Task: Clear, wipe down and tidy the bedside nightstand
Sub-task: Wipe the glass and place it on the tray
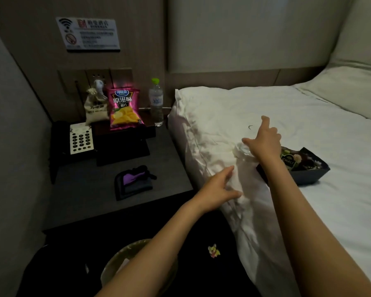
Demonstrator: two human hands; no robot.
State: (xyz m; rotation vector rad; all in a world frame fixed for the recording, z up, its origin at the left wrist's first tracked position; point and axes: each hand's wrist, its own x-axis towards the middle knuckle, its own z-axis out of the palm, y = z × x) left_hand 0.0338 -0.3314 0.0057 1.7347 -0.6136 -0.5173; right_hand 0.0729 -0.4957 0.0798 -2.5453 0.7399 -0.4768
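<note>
- The right hand [266, 142] reaches out over the white pillow [219, 125] on the bed [308, 129], index finger and thumb spread apart, the other fingers loosely curled; it grips nothing.
- Under that hand's wrist lies something clear and crinkled, perhaps plastic wrap; what it is cannot be made out, nor whether the hand touches it.
- The left hand [216, 191] lies flat with fingers stretched out and apart, resting on the pillow's near edge, holding nothing.
- The table [90, 202], the dark bedside nightstand, stands at the left, hard against the bed's side.
- At its back stand a cloth pouch [94, 106], a pink bag of crisps [124, 108] and a water bottle [156, 101] with a green cap, in a row near the wall.
- A phone [79, 138] with a white keypad sits at the table's left edge, with a dark tray [122, 146] just beside it.
- A folded dark cloth [133, 183] with a purple patch lies near the table's front right, with bare top ahead of it and to its left.
- An open dark snack box [304, 166] rests on the bed, partly hidden behind the right forearm.
- A lined bin [124, 260] at the bottom edge is half covered by the left forearm.
- The room is dim; the wall sign [88, 34] is not readable.
</note>
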